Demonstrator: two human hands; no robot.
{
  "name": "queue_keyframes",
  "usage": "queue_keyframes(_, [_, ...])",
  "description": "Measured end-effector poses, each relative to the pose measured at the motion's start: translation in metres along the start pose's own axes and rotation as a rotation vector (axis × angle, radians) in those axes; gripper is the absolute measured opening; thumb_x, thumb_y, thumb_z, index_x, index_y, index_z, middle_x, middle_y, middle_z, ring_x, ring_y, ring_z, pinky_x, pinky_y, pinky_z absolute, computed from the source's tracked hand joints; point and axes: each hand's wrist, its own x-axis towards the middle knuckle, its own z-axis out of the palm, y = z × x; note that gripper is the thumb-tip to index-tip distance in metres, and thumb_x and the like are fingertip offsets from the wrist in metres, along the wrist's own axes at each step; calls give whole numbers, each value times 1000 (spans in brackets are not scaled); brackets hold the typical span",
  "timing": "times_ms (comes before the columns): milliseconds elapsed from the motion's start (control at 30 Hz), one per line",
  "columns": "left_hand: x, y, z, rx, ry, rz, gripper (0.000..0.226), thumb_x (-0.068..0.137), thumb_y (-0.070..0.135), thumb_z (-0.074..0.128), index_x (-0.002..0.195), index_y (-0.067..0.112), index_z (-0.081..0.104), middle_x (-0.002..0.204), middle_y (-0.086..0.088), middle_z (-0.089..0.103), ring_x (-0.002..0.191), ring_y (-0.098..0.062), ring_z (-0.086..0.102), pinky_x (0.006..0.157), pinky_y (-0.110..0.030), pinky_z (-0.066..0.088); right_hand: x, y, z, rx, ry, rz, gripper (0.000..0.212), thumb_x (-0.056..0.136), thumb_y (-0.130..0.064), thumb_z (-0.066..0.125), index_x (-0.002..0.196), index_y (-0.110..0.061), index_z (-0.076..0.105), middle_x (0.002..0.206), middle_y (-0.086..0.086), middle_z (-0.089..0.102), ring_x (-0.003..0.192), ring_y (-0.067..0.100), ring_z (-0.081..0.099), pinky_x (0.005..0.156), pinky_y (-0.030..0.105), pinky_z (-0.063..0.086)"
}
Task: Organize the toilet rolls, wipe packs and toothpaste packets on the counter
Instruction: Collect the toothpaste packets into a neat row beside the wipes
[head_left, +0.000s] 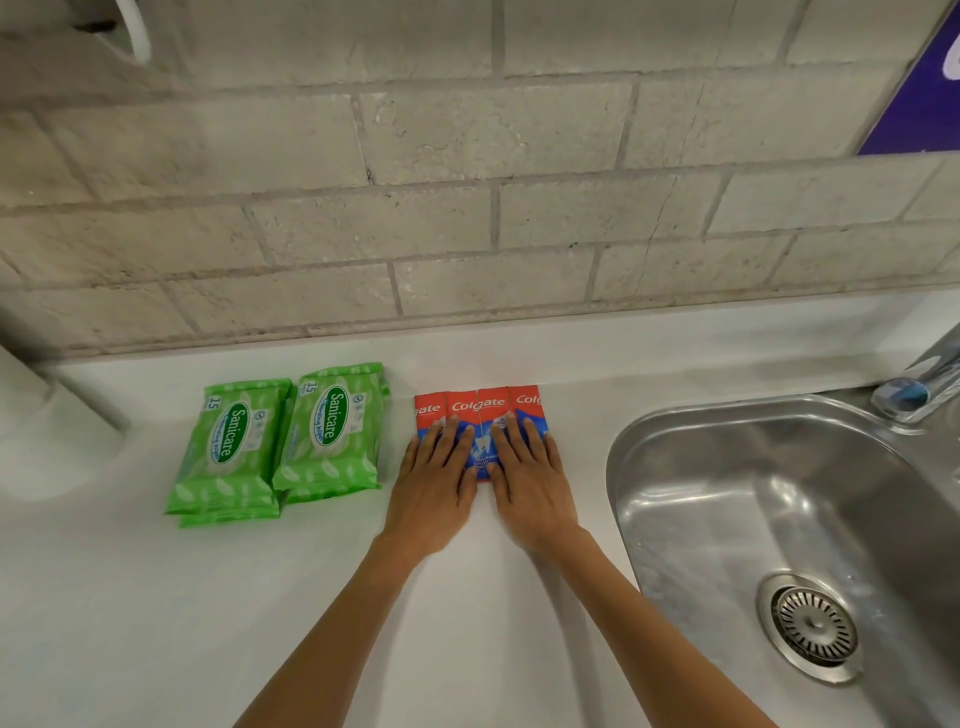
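Observation:
Several red and blue toothpaste packets (478, 406) lie side by side in a row on the white counter (156, 597), their far ends toward the wall. My left hand (434, 480) lies flat on the left packets, fingers straight. My right hand (527, 478) lies flat on the right packets in the same way, thumb beside the left thumb. To the left are two stacks of green wipe packs (231, 447) (332, 431), side by side. A white shape at the far left edge (47, 431) may be a toilet roll; it is blurred.
A steel sink (779, 519) with a round drain (813, 626) is sunk into the counter on the right, a tap (919, 384) at its far corner. A grey brick wall (467, 208) backs the counter.

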Motion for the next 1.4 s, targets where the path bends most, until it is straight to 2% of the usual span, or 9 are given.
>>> queue_keyframes(433, [0,-3,-4,9,3,26,85,71,49,-18,150,22,1,160,2,-2,148,-14,-7,115,-30,-11,0,0,-2,3,-6,-5,90,76,-61,-23,151,-18,5,160,1,0,148,17,-8,111,28,-15])
queue_keyframes(600, [-3,0,-6,-42,57,33,76,80,50,-1,149,20,14,159,0,9,148,-18,4,116,-32,-7,-4,-1,-4,46,45,24,85,74,-50,-12,151,-18,6,160,2,-1,146,13,-13,111,27,-17])
queue_keyframes(667, [-3,0,-7,35,53,80,69,86,48,10,146,19,27,156,-1,23,146,-20,19,117,-35,6,-6,-1,-5,59,55,56,86,73,-48,-13,151,-17,5,160,2,0,148,16,-6,112,26,-14])
queue_keyframes(733, [-4,1,-6,117,38,127,56,92,42,21,138,19,45,144,-1,46,134,-21,44,110,-42,30,-7,-2,-6,70,54,78,89,71,-48,-15,151,-14,5,160,3,1,148,16,-3,113,26,-12])
queue_keyframes(767, [-3,1,-6,131,30,144,53,95,39,19,134,20,50,139,0,53,129,-20,50,107,-41,38,-7,-2,-7,75,51,84,91,69,-47,-16,150,-13,6,160,3,2,148,16,-2,114,25,-11])
queue_keyframes(900, [-2,1,-9,154,-18,186,65,98,38,1,130,20,55,133,3,58,124,-17,55,102,-39,44,-7,-3,-10,71,29,89,95,65,-47,-18,150,-11,4,160,5,3,148,17,-2,114,25,-11])
queue_keyframes(1133, [0,-2,-4,144,4,211,52,98,36,18,129,19,56,132,3,59,123,-18,56,98,-44,46,-6,-3,-10,53,18,96,97,64,-48,-19,150,-11,5,160,4,3,149,17,-2,113,26,-12])
queue_keyframes(1333, [-2,-1,-5,133,-11,194,68,96,45,1,134,18,50,138,1,53,129,-20,50,106,-43,29,-7,-4,-10,53,11,97,97,64,-50,-19,150,-11,1,160,4,1,148,17,-3,112,24,-11])
queue_keyframes(1400, [-2,-1,-3,110,-10,206,73,94,50,-4,138,18,44,144,1,47,135,-21,42,110,-43,22,-7,-4,-10,55,12,100,85,75,-48,-15,150,-11,0,160,5,1,148,17,-3,111,23,-12])
